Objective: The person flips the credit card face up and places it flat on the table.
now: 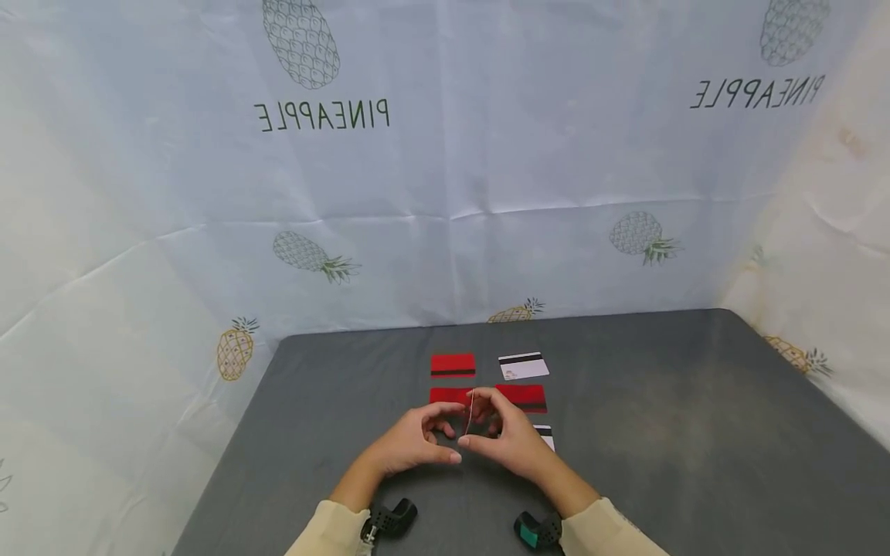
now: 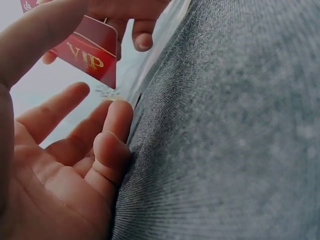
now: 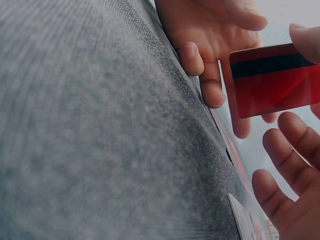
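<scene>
My right hand [image 1: 511, 436] pinches a red card [image 1: 469, 413] on edge between thumb and fingertips. Gold "VIP" lettering marks the side of the card facing the left wrist camera [image 2: 95, 57]; a dark stripe crosses the side facing the right wrist camera [image 3: 272, 82]. Just left of the card, my left hand [image 1: 413, 442] has its fingers loosely bent and its thumb apart from them, with nothing held. Beyond the hands lie two red cards, one on the left [image 1: 445, 394] and one on the right [image 1: 526, 398], both partly covered by the hands.
Farther back on the grey-covered table [image 1: 653, 432] lie another red striped card [image 1: 453, 364] and a white striped card [image 1: 524, 366]. A second white card [image 1: 547, 437] is partly hidden behind my right hand. A pineapple-print cloth [image 1: 445, 170] hangs behind the table.
</scene>
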Tool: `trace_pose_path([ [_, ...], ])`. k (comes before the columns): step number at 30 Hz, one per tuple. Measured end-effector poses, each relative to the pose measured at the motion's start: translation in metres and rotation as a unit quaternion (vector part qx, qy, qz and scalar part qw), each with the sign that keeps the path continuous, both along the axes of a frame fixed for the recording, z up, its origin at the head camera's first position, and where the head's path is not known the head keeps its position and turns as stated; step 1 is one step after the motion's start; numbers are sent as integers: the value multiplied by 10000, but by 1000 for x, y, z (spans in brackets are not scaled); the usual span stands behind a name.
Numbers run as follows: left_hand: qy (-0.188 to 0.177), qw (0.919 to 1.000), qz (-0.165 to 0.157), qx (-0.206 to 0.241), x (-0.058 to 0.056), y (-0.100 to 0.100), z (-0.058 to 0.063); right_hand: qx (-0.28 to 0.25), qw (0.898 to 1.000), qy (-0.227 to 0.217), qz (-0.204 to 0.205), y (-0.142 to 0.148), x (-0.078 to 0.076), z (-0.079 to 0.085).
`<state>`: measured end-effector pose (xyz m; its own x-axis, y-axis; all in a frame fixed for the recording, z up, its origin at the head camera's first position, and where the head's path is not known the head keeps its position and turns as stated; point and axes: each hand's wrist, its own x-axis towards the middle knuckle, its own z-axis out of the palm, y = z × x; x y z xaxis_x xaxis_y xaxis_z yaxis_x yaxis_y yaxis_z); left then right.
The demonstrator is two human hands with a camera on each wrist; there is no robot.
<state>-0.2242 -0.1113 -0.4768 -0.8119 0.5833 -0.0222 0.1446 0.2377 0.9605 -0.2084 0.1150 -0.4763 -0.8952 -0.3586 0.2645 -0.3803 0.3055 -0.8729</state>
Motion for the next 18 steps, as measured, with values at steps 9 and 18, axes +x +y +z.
trace_pose_path([
  [9,326,9992,-38,-233,1,6,0,-30,9999,123,90,2,0,0],
  [18,300,9991,17,-311,1,6,0,-42,10000,-66,51,1,2,2],
])
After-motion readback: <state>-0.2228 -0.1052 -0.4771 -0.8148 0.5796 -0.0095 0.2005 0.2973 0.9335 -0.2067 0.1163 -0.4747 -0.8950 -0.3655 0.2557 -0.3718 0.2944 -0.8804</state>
